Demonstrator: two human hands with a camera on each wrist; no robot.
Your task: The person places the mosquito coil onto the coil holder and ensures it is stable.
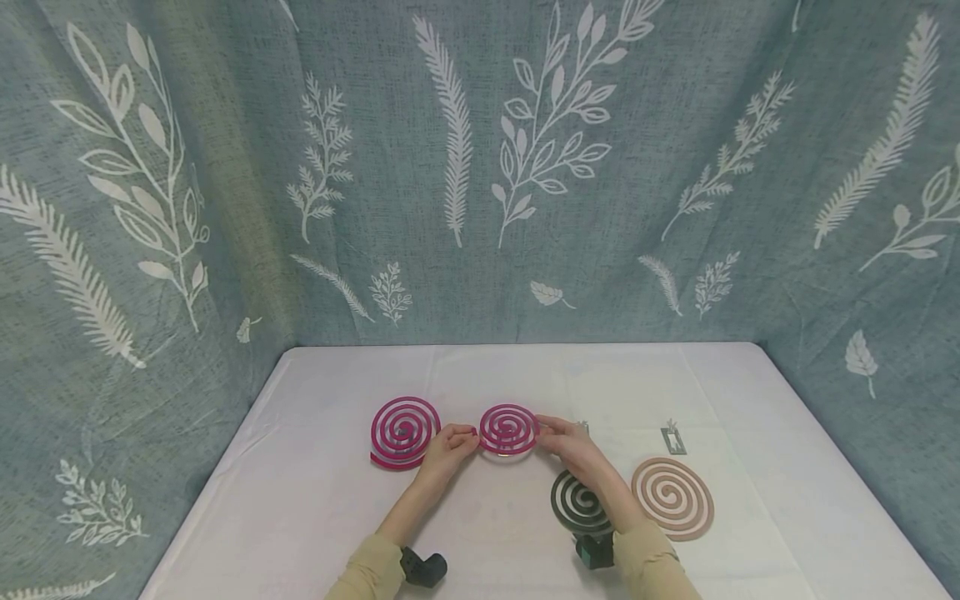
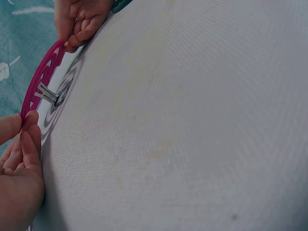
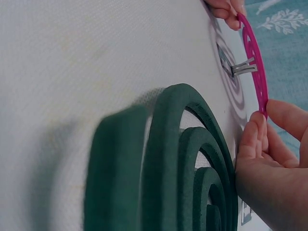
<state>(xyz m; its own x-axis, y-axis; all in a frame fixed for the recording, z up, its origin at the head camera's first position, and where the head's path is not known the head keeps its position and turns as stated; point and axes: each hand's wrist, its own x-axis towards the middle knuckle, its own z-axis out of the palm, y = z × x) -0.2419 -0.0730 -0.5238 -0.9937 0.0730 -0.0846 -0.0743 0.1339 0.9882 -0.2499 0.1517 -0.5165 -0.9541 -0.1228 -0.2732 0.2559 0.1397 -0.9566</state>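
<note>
At the table's middle, a magenta mosquito coil [image 1: 508,430] is held nearly level, a little above the cloth. My left hand [image 1: 448,450] pinches its left edge between thumb and fingers, and my right hand [image 1: 576,447] pinches the opposite edge. Under the coil stands a small metal stand [image 2: 46,94], whose raised prongs reach the coil's underside in the left wrist view. Whether the prongs grip the coil, I cannot tell. Left of my left hand another magenta coil [image 1: 406,431] sits over the table. A dark green coil [image 3: 166,144] lies near my right wrist.
A tan coil [image 1: 670,493] is at the right, with a flat metal stand [image 1: 673,440] behind it. Another bit of metal [image 1: 582,427] shows behind my right hand. White cloth covers the table [image 1: 300,500]; a patterned blue-green curtain [image 1: 480,292] surrounds its back and sides.
</note>
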